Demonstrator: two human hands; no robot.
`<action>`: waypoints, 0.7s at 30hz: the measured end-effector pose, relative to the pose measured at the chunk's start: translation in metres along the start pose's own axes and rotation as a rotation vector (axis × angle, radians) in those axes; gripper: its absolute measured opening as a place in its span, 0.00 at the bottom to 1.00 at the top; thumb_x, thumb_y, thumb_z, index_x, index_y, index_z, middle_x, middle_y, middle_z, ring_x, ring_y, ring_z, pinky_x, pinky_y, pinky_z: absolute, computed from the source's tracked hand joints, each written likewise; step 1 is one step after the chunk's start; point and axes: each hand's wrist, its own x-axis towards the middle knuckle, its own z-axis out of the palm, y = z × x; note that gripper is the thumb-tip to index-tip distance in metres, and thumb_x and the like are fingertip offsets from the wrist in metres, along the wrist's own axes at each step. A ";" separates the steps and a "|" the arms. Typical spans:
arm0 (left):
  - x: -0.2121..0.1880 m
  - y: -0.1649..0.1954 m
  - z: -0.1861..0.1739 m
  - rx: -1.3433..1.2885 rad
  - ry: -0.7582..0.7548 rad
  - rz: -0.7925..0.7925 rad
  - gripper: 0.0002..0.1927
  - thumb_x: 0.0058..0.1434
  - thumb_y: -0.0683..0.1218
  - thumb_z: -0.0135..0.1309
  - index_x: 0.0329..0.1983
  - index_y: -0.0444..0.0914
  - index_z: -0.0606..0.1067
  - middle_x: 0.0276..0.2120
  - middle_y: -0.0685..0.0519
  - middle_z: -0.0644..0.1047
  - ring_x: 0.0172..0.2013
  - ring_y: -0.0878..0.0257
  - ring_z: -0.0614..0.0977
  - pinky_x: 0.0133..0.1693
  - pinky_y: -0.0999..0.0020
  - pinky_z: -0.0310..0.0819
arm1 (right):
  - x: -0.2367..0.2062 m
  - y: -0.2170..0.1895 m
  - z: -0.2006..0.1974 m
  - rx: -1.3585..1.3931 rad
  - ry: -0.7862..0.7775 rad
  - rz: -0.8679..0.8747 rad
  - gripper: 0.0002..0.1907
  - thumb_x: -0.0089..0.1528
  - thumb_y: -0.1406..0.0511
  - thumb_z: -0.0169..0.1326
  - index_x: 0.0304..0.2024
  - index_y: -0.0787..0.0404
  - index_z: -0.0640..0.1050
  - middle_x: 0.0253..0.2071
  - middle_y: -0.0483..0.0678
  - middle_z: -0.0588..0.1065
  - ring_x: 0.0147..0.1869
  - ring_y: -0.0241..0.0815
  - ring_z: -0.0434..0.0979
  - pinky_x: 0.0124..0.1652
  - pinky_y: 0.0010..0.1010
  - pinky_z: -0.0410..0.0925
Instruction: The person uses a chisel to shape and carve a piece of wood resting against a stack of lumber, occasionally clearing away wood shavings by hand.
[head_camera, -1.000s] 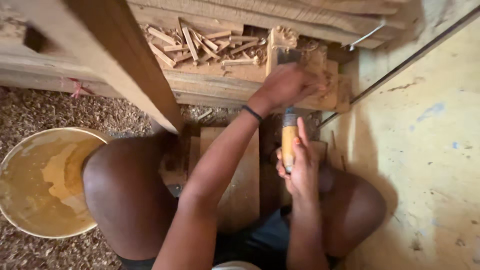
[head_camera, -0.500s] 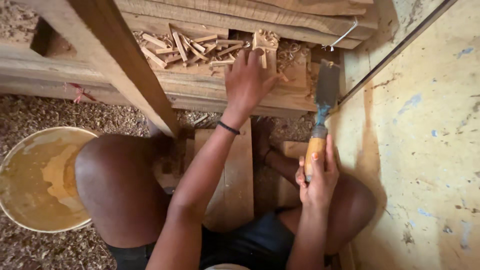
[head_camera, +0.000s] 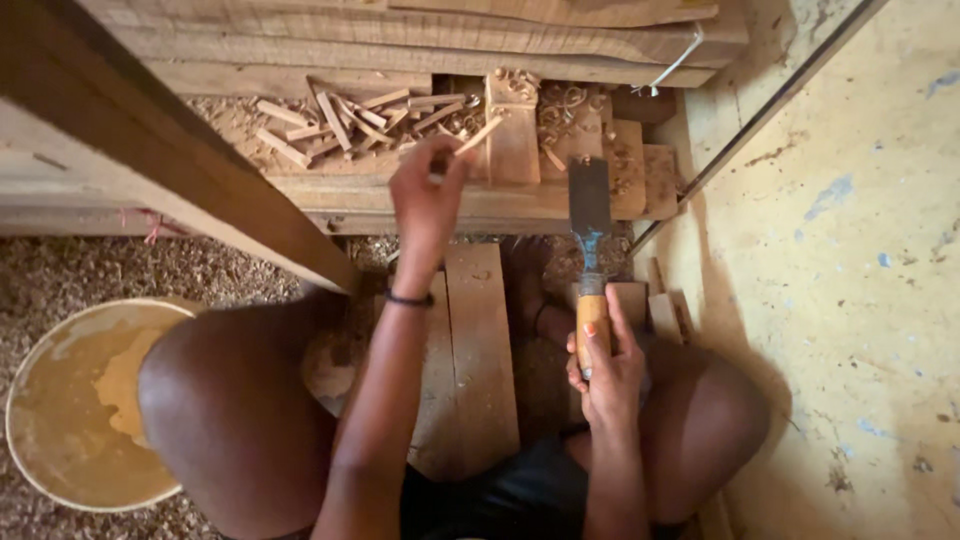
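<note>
chisel (head_camera: 590, 260): showing a dull grey blade, a bluish neck and an orange-tan wooden handle
sliver (head_camera: 478, 135): looking pale tan, like the offcuts
offcuts (head_camera: 330, 120): showing light brown, some reddish
planks (head_camera: 400, 40): showing yellowish brown with darker grain lines
beam (head_camera: 170, 160): looking dark reddish brown
board (head_camera: 480, 340): showing warm mid-brown with pale dust
wristband (head_camera: 408, 299): showing black
bucket (head_camera: 60, 330): showing a cream rim and ochre-yellow stains inside
shavings (head_camera: 120, 270): looking speckled beige and brown
wall (head_camera: 860, 300): showing mustard yellow with blue flecks and brown scuffs
shorts (head_camera: 530, 500): looking black
</note>
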 end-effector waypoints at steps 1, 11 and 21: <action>-0.004 0.003 -0.003 -0.155 0.015 -0.044 0.05 0.66 0.43 0.60 0.42 0.38 0.79 0.28 0.56 0.79 0.27 0.70 0.78 0.30 0.74 0.74 | 0.000 0.001 0.001 -0.002 -0.007 -0.013 0.37 0.64 0.63 0.56 0.75 0.51 0.61 0.28 0.49 0.73 0.15 0.30 0.64 0.14 0.21 0.57; -0.024 0.036 -0.004 -0.814 -0.212 -0.011 0.10 0.73 0.41 0.52 0.55 0.33 0.75 0.40 0.49 0.82 0.42 0.63 0.86 0.48 0.69 0.80 | 0.008 0.011 0.005 -0.094 -0.026 -0.076 0.36 0.65 0.66 0.54 0.76 0.50 0.61 0.27 0.46 0.72 0.16 0.29 0.62 0.15 0.22 0.56; 0.053 0.039 -0.028 -0.543 0.067 -0.122 0.06 0.68 0.42 0.55 0.44 0.37 0.80 0.32 0.52 0.84 0.32 0.66 0.87 0.38 0.70 0.84 | 0.010 0.005 0.012 -0.099 -0.002 -0.039 0.36 0.64 0.61 0.54 0.75 0.48 0.61 0.25 0.47 0.71 0.14 0.31 0.62 0.14 0.23 0.56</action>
